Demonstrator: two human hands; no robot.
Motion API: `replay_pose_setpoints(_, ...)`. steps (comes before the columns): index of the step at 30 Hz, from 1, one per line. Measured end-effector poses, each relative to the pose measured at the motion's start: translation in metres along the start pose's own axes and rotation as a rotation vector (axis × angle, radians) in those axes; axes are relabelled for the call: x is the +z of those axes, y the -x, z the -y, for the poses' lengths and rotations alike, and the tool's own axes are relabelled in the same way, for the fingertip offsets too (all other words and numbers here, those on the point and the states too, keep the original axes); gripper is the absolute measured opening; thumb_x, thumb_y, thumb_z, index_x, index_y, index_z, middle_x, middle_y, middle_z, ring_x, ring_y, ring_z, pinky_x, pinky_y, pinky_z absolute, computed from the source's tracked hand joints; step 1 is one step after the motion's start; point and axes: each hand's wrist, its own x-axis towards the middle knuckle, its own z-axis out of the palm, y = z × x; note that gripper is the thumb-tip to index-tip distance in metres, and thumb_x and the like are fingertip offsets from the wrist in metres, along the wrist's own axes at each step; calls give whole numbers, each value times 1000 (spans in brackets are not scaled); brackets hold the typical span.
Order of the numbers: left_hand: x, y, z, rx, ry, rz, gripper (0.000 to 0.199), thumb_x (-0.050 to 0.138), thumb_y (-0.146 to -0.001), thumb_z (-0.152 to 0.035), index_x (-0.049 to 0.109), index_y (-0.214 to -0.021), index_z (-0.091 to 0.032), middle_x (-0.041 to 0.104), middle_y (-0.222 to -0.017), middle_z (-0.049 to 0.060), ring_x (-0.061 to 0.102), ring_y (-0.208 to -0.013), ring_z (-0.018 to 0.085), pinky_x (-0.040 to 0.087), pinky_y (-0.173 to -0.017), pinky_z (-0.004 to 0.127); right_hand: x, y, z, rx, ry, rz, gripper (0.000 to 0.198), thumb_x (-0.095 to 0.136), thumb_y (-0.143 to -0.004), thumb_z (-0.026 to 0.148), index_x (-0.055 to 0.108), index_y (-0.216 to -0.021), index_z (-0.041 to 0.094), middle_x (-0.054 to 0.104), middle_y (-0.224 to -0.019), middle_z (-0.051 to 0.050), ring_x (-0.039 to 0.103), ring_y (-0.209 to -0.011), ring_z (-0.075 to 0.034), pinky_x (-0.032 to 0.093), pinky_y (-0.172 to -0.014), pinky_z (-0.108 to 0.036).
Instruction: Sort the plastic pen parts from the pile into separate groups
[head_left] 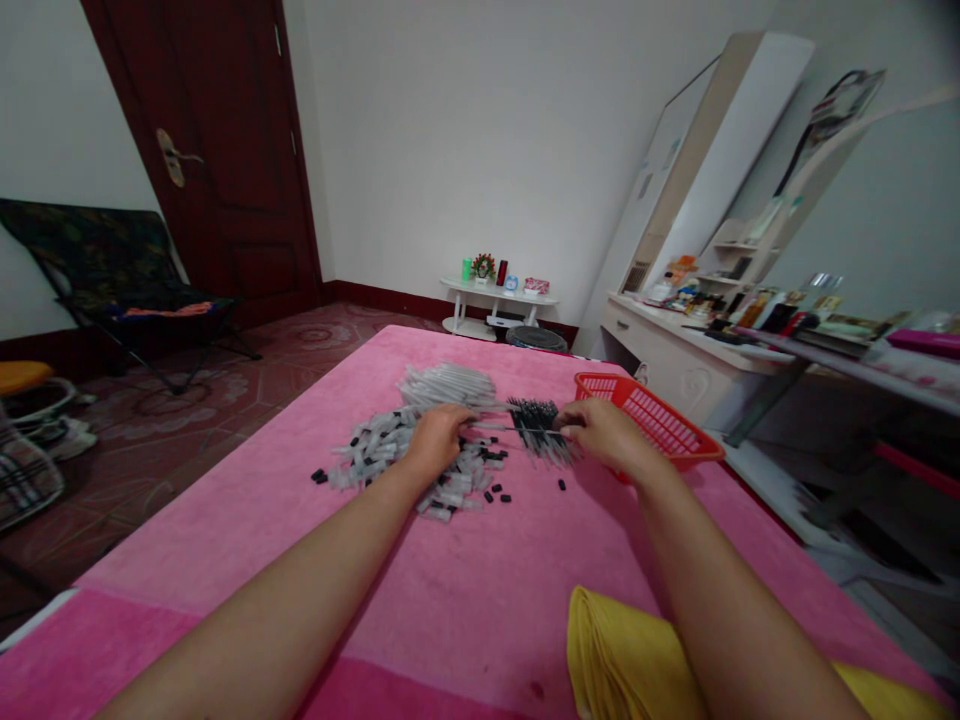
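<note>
My left hand (441, 440) is closed, its fingertips pinching the pale, thicker left end of a thin rod (525, 430). The rod's dark right end sits in the closed fingers of my right hand (604, 430). It is held nearly level between the hands; its exact kind is too small to make out. Beneath it lies a bundle of thin dark rods (536, 412). Under and around my left hand spreads a heap of short clear plastic pieces (367, 445) mixed with small black pieces (320, 476). Behind that is a stack of long translucent tubes (446, 383).
A red plastic basket (660, 415) stands just beyond my right hand. A folded yellow cloth (626, 655) lies by my right forearm on the pink table cover (465, 600). A cluttered dressing table (675, 335) is at the right; a folding chair (112, 260) is at the left.
</note>
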Motion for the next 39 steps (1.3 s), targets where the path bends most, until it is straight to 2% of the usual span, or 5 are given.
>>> replay_pose_setpoints(10, -1, 0, 2, -37, 111, -80, 35, 48, -74, -2, 68, -98, -18, 69, -97, 6, 61, -94, 19, 46, -87, 30, 57, -7, 36, -119, -506, -239, 26, 48, -84, 29, 64, -98, 14, 69, -86, -5, 63, -72, -15, 46, -65, -23)
replay_pose_setpoints(21, -3, 0, 1, -63, 134, -59, 35, 47, -70, 0, 68, -93, -18, 69, -94, 5, 61, -93, 19, 46, -86, 30, 87, 1, 44, -113, -140, -184, 25, 56, -82, 22, 64, -105, 19, 68, -94, -5, 61, -87, -17, 41, -76, -24)
replay_pose_setpoints(29, 3, -3, 10, -251, 361, -234, 27, 47, -74, -5, 64, -93, -14, 69, -89, 5, 63, -86, 17, 49, -82, 30, 95, 1, 44, -151, -59, -74, 23, 55, -83, 19, 68, -101, 23, 66, -104, -4, 59, -98, -17, 41, -80, -22)
replay_pose_setpoints(35, 5, -2, 8, -158, 276, -190, 30, 46, -74, -3, 65, -93, -16, 69, -93, 4, 62, -91, 17, 48, -84, 29, 93, 3, 42, -129, 32, -39, 22, 54, -82, 20, 70, -98, 24, 65, -101, -5, 59, -98, -18, 39, -79, -23)
replay_pose_setpoints(39, 2, -1, 4, -73, 179, -149, 31, 47, -74, -4, 66, -95, -17, 69, -95, 5, 61, -94, 19, 47, -85, 30, 86, 1, 40, -117, -187, -203, 19, 52, -79, 16, 67, -91, 18, 65, -96, -6, 59, -91, -16, 41, -79, -24)
